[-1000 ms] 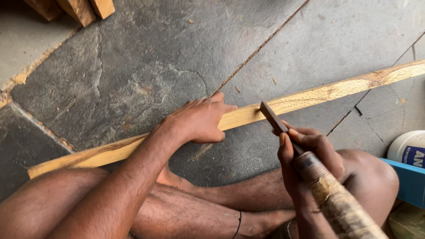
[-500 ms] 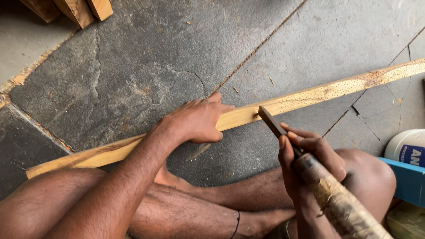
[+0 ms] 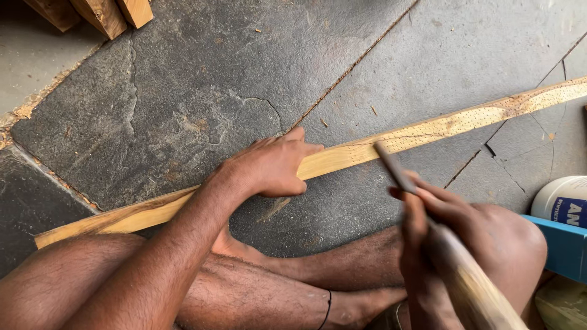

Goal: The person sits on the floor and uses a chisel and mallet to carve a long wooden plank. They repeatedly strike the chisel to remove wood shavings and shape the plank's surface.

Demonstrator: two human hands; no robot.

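Since half a second ago the tool (image 3: 396, 167) sits blurred, tip at the strip's edge — a stroke under way, likely. Long wooden strip (image 3: 428, 129) lies diagonally on grey stone floor (image 3: 183, 91). Left hand (image 3: 272, 165) presses it flat, fingers spread; right hand (image 3: 440, 220) grips the wooden handle. White tub (image 3: 562, 198), blue box (image 3: 565, 247) at right — timber offcuts (image 3: 98, 12) top left.

Soft daylight, seemingly motion-blurred tool (image 3: 396, 171)
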